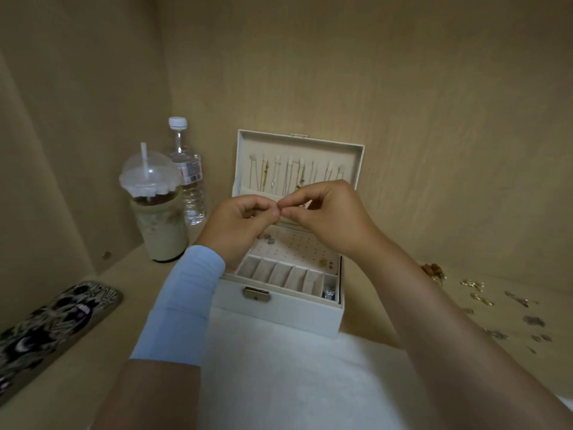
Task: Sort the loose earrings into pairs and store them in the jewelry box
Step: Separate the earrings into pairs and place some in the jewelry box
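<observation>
Both hands pinch one tiny earring [280,208] above the open cream jewelry box [279,308].
Left hand [240,223] (pale blue sleeve on its forearm) and right hand [328,215] meet fingertip to fingertip, thumbs and forefingers curled round the tiny earring – too small to tell its colour – held over the box's perforated stud panel. A few studs sit in that panel. Thin chains hang in the upright lid. Loose gold and silver earrings [473,285] lie scattered on the beige tabletop, well right of the box. Left of it: domed plastic iced-coffee cup [155,212], clear water bottle [190,181] just behind.
</observation>
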The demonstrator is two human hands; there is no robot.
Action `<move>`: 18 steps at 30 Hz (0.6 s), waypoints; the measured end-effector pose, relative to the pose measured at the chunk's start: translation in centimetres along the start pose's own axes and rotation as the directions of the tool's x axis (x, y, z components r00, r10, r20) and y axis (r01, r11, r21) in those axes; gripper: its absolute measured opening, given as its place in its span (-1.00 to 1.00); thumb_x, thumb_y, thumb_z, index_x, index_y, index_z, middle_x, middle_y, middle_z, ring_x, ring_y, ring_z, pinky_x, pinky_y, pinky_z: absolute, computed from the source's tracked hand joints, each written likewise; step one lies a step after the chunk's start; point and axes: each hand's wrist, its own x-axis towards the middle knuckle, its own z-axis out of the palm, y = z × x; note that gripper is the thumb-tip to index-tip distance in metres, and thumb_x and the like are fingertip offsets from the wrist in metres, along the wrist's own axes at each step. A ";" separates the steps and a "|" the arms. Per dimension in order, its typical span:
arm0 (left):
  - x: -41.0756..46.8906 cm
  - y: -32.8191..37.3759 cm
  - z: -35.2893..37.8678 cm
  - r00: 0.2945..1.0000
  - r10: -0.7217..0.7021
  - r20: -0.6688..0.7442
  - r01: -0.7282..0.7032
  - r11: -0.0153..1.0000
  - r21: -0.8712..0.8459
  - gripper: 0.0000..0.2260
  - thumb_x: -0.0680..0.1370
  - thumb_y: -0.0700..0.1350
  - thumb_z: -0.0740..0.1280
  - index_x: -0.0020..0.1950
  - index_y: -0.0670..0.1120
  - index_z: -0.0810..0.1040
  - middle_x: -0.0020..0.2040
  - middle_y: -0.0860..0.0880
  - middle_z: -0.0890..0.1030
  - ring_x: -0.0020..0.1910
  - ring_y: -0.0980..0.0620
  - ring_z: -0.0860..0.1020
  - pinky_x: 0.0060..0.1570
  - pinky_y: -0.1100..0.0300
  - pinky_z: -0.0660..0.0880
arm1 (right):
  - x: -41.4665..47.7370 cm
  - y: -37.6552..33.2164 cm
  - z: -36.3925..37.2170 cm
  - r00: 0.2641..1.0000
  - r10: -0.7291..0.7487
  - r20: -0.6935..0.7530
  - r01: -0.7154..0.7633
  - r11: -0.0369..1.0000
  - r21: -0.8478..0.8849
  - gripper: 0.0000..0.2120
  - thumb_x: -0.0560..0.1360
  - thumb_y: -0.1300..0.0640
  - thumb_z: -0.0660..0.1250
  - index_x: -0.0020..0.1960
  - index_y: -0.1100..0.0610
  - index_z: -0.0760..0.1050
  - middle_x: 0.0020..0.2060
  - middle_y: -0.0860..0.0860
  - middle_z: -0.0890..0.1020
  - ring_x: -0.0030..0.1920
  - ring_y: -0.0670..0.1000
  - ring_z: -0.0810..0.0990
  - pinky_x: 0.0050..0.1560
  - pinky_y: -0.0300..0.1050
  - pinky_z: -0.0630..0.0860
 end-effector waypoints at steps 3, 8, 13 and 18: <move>0.2 -0.5 -0.3 1.000 -0.025 -0.019 0.025 1.000 -0.002 -0.91 0.56 -0.20 0.37 -0.05 -0.16 0.68 -0.20 -0.06 0.67 -0.45 0.15 0.44 -0.36 0.38 0.46 | 0.5 0.3 0.9 0.999 0.002 -0.042 -0.002 1.000 0.004 -0.92 0.45 0.12 0.54 -0.06 -0.01 0.73 -0.22 -0.17 0.72 -0.28 -0.32 0.58 -0.13 -0.31 0.47; 0.4 -1.0 -0.5 0.998 -0.063 -0.010 0.062 0.995 -0.075 -0.91 0.57 -0.18 0.38 -0.04 -0.13 0.68 -0.18 -0.04 0.69 -0.46 0.17 0.45 -0.35 0.37 0.48 | 1.3 0.9 1.8 0.996 0.043 -0.074 -0.043 0.999 -0.005 -0.85 0.46 0.08 0.53 0.03 0.00 0.71 -0.16 -0.17 0.71 -0.13 -0.26 0.62 -0.01 -0.28 0.54; 0.6 -1.3 -0.6 0.998 -0.063 -0.006 0.062 0.995 -0.079 -0.92 0.56 -0.18 0.39 -0.04 -0.10 0.69 -0.18 -0.02 0.69 -0.45 0.21 0.45 -0.33 0.37 0.49 | 1.6 1.3 1.9 0.998 0.042 -0.056 -0.043 0.999 -0.011 -0.89 0.46 0.09 0.53 -0.01 0.03 0.72 -0.18 -0.16 0.70 -0.18 -0.27 0.62 -0.09 -0.34 0.50; 0.7 -1.3 -0.8 0.998 -0.057 0.028 0.059 0.996 -0.066 -0.92 0.55 -0.19 0.40 -0.05 -0.06 0.68 -0.20 0.01 0.70 -0.44 0.21 0.47 -0.30 0.37 0.51 | 1.6 1.7 1.8 0.997 0.060 -0.040 -0.061 0.998 -0.035 -0.94 0.46 0.05 0.52 -0.08 0.00 0.72 -0.22 -0.17 0.70 -0.24 -0.32 0.57 -0.12 -0.30 0.44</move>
